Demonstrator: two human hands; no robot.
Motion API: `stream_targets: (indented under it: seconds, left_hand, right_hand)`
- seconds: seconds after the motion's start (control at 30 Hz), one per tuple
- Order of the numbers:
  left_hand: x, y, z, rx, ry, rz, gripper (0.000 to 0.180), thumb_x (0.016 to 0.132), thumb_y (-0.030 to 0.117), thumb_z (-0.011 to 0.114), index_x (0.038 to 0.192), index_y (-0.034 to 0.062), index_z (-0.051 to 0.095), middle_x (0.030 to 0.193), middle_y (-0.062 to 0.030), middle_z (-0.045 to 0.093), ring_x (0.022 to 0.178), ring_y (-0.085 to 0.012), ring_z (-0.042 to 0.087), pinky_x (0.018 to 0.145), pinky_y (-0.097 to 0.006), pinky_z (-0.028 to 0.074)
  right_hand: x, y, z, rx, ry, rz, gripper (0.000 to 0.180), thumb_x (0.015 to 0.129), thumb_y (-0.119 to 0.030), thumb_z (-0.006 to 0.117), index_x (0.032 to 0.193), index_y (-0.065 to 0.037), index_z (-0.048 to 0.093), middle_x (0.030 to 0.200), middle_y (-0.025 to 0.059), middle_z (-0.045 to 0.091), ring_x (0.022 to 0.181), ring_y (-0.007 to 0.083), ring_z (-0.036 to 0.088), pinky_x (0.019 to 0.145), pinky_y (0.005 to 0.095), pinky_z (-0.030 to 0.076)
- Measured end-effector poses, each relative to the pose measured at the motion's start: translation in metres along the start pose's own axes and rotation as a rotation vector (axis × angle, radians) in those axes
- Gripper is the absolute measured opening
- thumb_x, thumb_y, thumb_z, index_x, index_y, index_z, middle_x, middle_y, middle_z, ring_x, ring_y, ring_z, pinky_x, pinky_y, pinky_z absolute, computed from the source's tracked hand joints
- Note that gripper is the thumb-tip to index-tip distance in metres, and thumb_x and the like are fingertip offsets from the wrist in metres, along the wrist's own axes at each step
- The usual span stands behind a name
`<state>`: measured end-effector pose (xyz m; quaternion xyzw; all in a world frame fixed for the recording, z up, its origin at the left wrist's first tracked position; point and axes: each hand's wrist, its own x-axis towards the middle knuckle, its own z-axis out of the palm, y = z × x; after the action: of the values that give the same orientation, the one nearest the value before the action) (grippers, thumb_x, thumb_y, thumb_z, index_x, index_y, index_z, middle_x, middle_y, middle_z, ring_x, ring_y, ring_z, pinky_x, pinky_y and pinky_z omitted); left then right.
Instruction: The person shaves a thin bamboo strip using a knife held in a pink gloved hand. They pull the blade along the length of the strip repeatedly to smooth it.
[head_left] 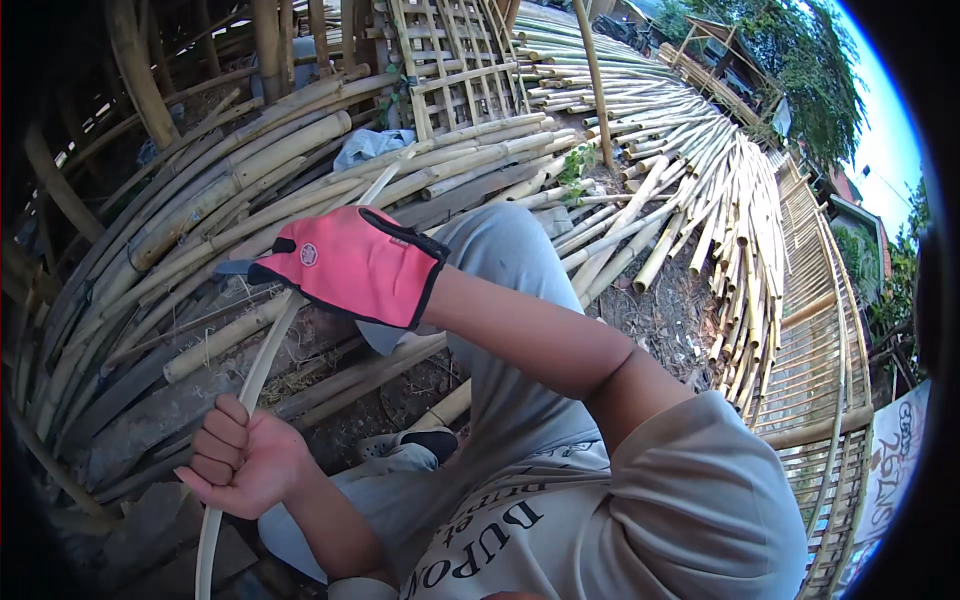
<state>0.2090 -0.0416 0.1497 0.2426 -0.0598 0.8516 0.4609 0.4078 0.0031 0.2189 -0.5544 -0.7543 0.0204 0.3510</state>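
A long, pale bamboo strip (262,368) runs from the lower left edge up past both hands. My bare left hand (240,458) is closed in a fist round its lower part. Higher up, my right hand (350,262), in a pink and black glove, is closed over the strip, whose far end shows beyond the glove. A short grey-blue piece like a knife blade (235,267) juts out at the left of the glove. The rest of that tool is hidden under the hand.
Bamboo poles (250,170) lie stacked across the left and ahead, with a pale blue cloth (372,148) on them. A lattice panel (460,75) stands behind. More cut poles (700,180) spread at the far right, beside a bamboo fence (815,330). My bent knee (500,235) is close to my right forearm.
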Motion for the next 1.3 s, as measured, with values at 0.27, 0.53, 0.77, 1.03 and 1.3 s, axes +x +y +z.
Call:
stream_targets:
  seconds: [0.27,0.53,0.77,1.03,1.3]
  left_hand:
    - [-0.1,-0.06,0.099,0.134,-0.672,-0.345,0.032,0.105,0.031,0.052,0.081,0.0158,0.038,0.087,-0.002,0.041,0.088,-0.0166,0.045,0.09,-0.04,0.039]
    - [-0.133,-0.123,0.116,0.202,-0.918,-1.398,0.066,0.103,0.033,0.053,0.152,-0.003,0.029,0.143,-0.0298,0.045,0.127,-0.0427,0.054,0.089,-0.052,0.059]
    - [-0.189,-0.161,0.164,-0.115,-0.571,-2.122,0.066,0.107,0.042,0.037,0.146,-0.0106,0.033,0.111,-0.0271,0.061,0.08,-0.0318,0.071,0.051,-0.035,0.062]
    - [-0.222,-0.184,0.189,-0.156,-0.469,-2.187,0.035,0.111,0.032,0.033,0.115,0.0012,0.05,0.067,-0.0018,0.045,0.041,-0.013,0.044,0.036,-0.026,0.039]
    - [-0.229,-0.191,0.179,-0.005,-0.481,-2.143,0.026,0.11,0.03,0.04,0.1,0.0074,0.046,0.064,0.0014,0.042,0.035,-0.007,0.037,0.03,-0.021,0.029]
  right_hand:
    - [-0.123,0.045,-0.157,-0.333,0.284,0.353,0.051,0.097,-0.052,0.06,0.081,-0.005,0.071,0.062,0.019,0.063,0.064,0.0399,0.066,0.057,0.0459,0.053]
    - [-0.213,0.096,-0.239,-0.228,0.436,0.509,0.042,0.097,-0.046,0.064,0.092,-0.005,0.074,0.073,0.0209,0.066,0.072,0.0386,0.069,0.061,0.0419,0.054]
    - [-0.257,0.136,-0.238,-0.134,0.393,0.493,0.037,0.095,-0.04,0.069,0.085,-0.005,0.072,0.065,0.0181,0.061,0.061,0.0374,0.064,0.054,0.0409,0.05]
    - [-0.272,0.146,-0.257,-0.171,0.438,0.582,0.037,0.096,-0.045,0.067,0.1,-0.009,0.076,0.076,0.0177,0.068,0.075,0.0378,0.069,0.065,0.04,0.053]
    - [-0.296,0.191,-0.259,-0.071,0.63,0.475,0.031,0.101,-0.035,0.065,0.104,-0.005,0.071,0.073,-0.0023,0.058,0.067,0.006,0.055,0.062,0.0217,0.043]
